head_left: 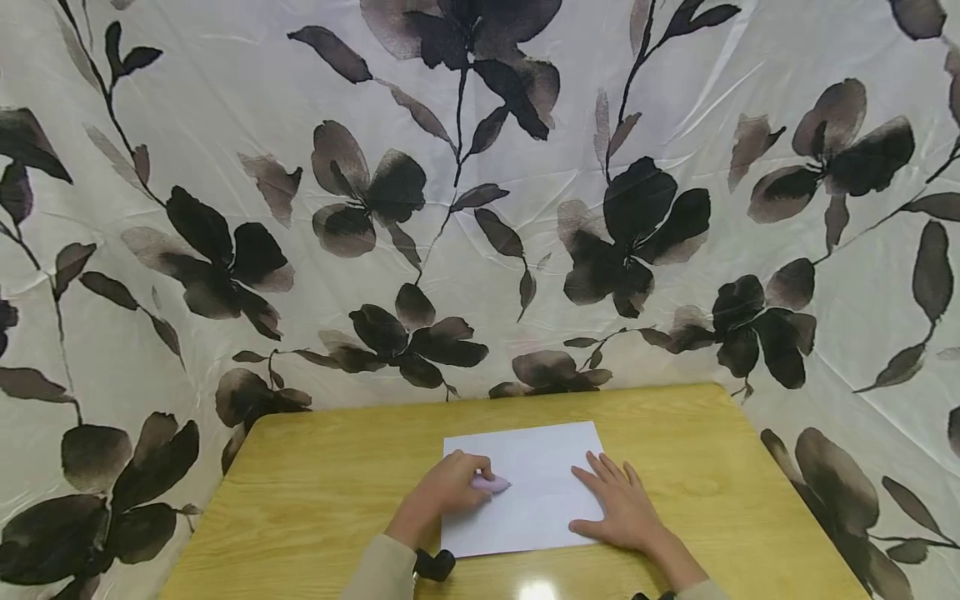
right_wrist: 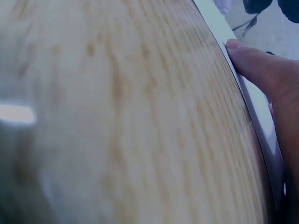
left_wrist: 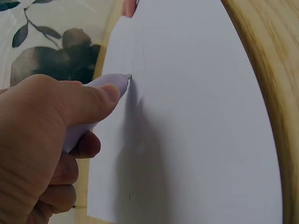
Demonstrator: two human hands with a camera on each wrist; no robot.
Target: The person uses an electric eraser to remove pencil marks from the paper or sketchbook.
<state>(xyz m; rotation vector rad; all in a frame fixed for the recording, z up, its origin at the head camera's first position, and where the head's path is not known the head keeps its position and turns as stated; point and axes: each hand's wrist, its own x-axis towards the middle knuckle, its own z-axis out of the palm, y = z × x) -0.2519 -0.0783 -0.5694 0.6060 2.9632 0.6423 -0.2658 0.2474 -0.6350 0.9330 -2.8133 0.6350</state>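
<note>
A white sheet of paper (head_left: 525, 517) lies on the wooden table under both hands. My left hand (head_left: 453, 486) grips a chunky lavender hand tool (left_wrist: 103, 83) that tapers to a small greyish tip. In the left wrist view the thumb presses along its side, and the tip is at the paper, near a faint line running along the sheet. What kind of tool it is, I cannot tell. With fingers spread, my right hand (head_left: 621, 507) rests on the sheet's right side. Its thumb (right_wrist: 252, 65) lies by the paper's near edge in the right wrist view.
The yellow wooden table (head_left: 322, 492) extends around the sheet on all sides. Behind it and along the sides hangs a white cloth (head_left: 517, 200) with dark flowers. Dark bands with a black piece (head_left: 435, 566) sit at the wrists.
</note>
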